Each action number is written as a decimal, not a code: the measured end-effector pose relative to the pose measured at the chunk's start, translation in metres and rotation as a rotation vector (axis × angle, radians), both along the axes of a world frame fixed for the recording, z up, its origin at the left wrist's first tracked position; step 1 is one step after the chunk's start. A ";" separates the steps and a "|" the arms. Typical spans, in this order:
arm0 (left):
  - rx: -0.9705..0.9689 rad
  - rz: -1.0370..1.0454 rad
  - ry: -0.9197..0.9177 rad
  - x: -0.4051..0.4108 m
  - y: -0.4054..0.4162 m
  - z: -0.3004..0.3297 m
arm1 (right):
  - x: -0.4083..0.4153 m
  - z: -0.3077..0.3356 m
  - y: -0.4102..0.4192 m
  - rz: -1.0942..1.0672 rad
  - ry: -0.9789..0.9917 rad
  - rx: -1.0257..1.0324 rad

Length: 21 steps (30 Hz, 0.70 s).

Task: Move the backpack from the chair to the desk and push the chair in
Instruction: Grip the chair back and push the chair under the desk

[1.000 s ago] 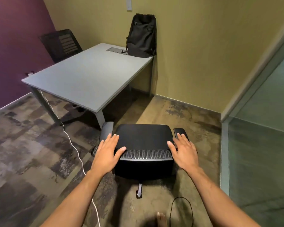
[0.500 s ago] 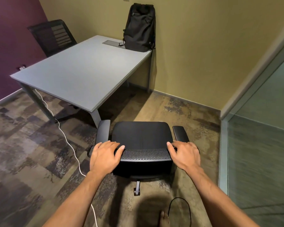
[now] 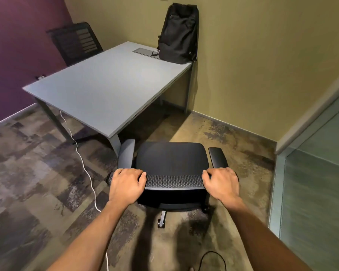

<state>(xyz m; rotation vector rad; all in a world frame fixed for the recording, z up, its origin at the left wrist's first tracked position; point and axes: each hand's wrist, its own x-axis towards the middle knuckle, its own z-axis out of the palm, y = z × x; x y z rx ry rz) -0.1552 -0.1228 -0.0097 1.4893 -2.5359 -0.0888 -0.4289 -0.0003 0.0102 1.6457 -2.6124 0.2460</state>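
Both hands' grip on chair (image 3: 172, 159) backrest; backpack (image 3: 177, 34) far on desk (image 3: 106, 90).

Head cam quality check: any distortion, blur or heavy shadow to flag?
Head view: wide-angle bowing bends the wall edges and the desk; dark shadow pools under the chair; backpack is dim, detail lost; both hands, left hand and right hand, look sharp.

Small office or meeting room — plain grey desk (image 3: 106, 89) with a cable hatch (image 3: 145, 52) set in its top, black swivel chair (image 3: 172, 163) on castors, second mesh-backed chair (image 3: 76, 43) across the desk. Patchwork carpet tiles (image 3: 27, 173), frosted glass partition (image 3: 317, 192) to the right, wall socket (image 3: 41, 76) low on the purple wall — white cable (image 3: 80, 153) trailing across the floor.
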 end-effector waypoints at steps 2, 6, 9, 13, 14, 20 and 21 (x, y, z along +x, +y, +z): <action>-0.004 0.019 -0.016 -0.010 -0.005 0.001 | -0.012 0.001 -0.010 0.025 0.013 0.004; -0.004 0.055 -0.019 -0.033 -0.014 0.005 | -0.037 0.004 -0.031 0.064 0.019 -0.017; -0.011 0.099 -0.017 -0.050 -0.019 0.004 | -0.058 0.001 -0.046 0.093 0.018 -0.031; -0.028 0.175 0.003 -0.077 -0.022 0.000 | -0.088 -0.001 -0.067 0.131 0.041 -0.036; -0.027 0.188 0.003 -0.083 -0.023 0.000 | -0.097 -0.002 -0.072 0.142 0.041 -0.035; -0.050 0.230 0.027 -0.118 -0.036 0.002 | -0.139 -0.006 -0.109 0.189 0.013 -0.025; -0.049 0.237 0.026 -0.122 -0.038 0.002 | -0.144 -0.007 -0.115 0.198 0.008 -0.024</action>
